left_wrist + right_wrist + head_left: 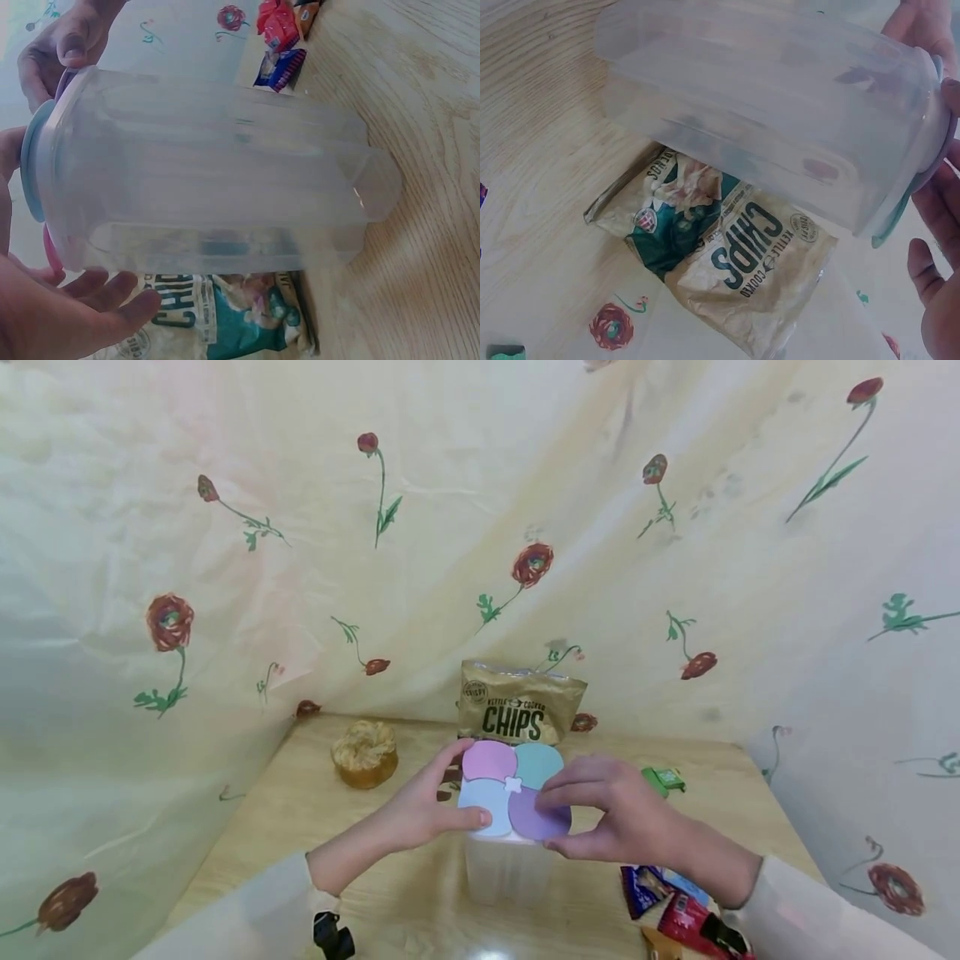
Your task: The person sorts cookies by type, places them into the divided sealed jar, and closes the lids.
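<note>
We have our left hand at the left side of the lid, thumb laid across its pale blue petal and fingers stretched toward the pink one; the fingers look fairly straight and pressed against the lid rather than wrapped round it. In the left wrist view that hand lies open-palmed beside the container's wall. Our right hand comes in from the other side, its fingertips bent onto the purple petal and the lid's rim, so it pinches the lid's edge. In the right wrist view only the fingers show by the rim, and we cannot tell the grip from there.

The lid is made of four rounded petals, pink, teal, pale blue and purple, joined by a small white cross in the middle. It sits on top of a clear plastic container, which stands upright on the wooden tabletop, near the front edge and about midway between the side edges.

Just behind the container, toward the back edge, a chips bag leans against the flowered cloth. A round pastry sits toward the back left corner. A small green packet lies toward the right edge, and several snack wrappers lie at the front right corner.
</note>
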Demonstrator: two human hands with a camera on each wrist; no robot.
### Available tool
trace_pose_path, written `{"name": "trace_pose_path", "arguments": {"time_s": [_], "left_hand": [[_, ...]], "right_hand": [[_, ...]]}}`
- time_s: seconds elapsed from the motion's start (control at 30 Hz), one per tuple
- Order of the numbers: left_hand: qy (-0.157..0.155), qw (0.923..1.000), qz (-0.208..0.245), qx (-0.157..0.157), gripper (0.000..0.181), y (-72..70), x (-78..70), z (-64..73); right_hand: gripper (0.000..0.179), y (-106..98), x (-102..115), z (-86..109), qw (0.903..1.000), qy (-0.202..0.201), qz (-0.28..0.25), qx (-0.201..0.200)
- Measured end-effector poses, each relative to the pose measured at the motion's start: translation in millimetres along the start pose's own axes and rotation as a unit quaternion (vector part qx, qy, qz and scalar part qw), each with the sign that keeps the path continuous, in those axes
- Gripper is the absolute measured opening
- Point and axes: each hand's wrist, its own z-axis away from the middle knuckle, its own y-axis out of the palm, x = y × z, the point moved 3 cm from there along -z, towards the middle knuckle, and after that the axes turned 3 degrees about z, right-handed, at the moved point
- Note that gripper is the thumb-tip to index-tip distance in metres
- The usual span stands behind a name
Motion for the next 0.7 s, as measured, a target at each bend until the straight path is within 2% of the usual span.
{"name": "trace_pose_path", "arguments": {"time_s": [0.23,0.33,0.53,0.7], "left_hand": [[-0.005,1.0000,0.002,0.002,0.100,-1.8,-1.9,0.2],[-0.005,1.0000,0.003,0.007,0.099,-2.2,-0.9,-1.5],[-0.002,0.9999,0.001,0.015,0.101,-3.3,-0.7,-1.1],[0.001,0.9999,-0.008,0.015,0.100,-3.9,-2.9,-1.0]], "right_hand": [[0.017,-0.2,-1.7,0.2,0.9991,-0.028,-0.009,-0.029],[0.020,-4.4,-0.3,1.9,0.9996,-0.026,-0.005,-0.011],[0.027,-14.5,3.2,7.3,0.9983,-0.018,0.010,0.054],[0.029,-18.3,3.5,11.8,0.9975,-0.016,-0.003,0.068]]}}
